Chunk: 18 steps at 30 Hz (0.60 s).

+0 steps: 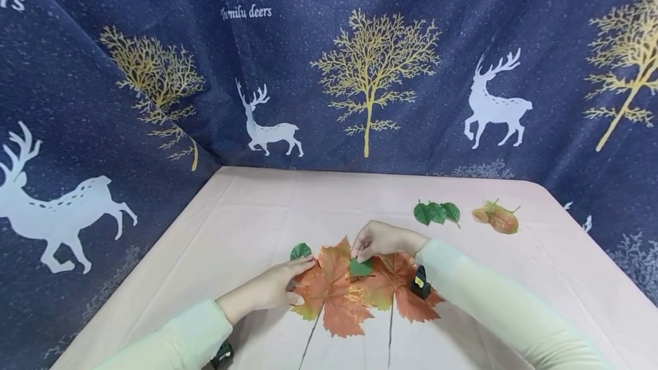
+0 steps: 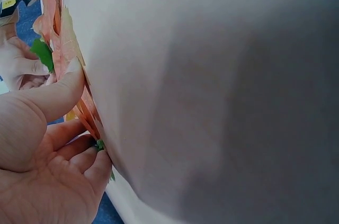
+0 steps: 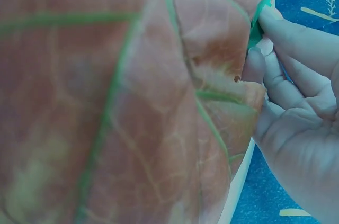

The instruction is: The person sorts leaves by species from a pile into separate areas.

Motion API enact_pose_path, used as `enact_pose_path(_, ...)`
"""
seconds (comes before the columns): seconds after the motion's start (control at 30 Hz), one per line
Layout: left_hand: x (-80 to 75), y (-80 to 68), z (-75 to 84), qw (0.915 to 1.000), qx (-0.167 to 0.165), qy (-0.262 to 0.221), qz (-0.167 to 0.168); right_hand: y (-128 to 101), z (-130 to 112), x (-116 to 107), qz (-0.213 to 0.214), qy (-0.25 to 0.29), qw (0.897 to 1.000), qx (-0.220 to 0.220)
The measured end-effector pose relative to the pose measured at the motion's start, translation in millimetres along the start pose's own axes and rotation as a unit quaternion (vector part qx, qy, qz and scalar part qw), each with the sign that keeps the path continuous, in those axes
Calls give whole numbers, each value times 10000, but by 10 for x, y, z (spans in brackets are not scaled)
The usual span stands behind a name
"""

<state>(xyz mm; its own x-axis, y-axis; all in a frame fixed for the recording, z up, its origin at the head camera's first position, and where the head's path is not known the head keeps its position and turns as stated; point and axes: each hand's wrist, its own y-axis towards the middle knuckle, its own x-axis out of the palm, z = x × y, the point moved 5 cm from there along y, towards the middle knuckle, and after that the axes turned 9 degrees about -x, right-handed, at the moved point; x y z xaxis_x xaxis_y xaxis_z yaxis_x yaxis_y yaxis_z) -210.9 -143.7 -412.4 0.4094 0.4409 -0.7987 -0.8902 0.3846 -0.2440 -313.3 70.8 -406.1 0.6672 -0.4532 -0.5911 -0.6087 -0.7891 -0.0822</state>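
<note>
green leaf [image 1: 361, 268]: sat at the lower centre of the head frame, over the place where two big orange leaves met.
right hand [image 1: 379, 237]: pinched that leaf between thumb and fingertips, coming in from the right.
left hand [image 1: 275, 285]: lay with fingers stretched out and thumb apart, resting on the edge of the left orange leaf [image 1: 336, 296].
right orange leaf [image 1: 393, 284]: lay partly under the right forearm, its long stem running to the bottom of the frame.
small leaf [image 1: 300, 251]: showed green just beyond the left fingertips.
leaf row [image 1: 437, 213]: lay green at right of centre, beside some yellow-red leaves [image 1: 501, 218].
table [image 1: 288, 204]: was pale pink, with a blue deer-print cloth [image 1: 411, 130] behind it across the top.
</note>
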Motion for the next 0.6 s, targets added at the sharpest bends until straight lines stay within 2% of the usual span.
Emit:
enact_pose_path(0.5, 2, 1, 1, 9999, 65, 77, 2, 1, -63, -58, 190, 612, 9979, -25)
enact_pose_path(0.6, 4, -4, 0, 10000, 55, 74, -5, -8, -48, -81, 287, 717, 9970, 93)
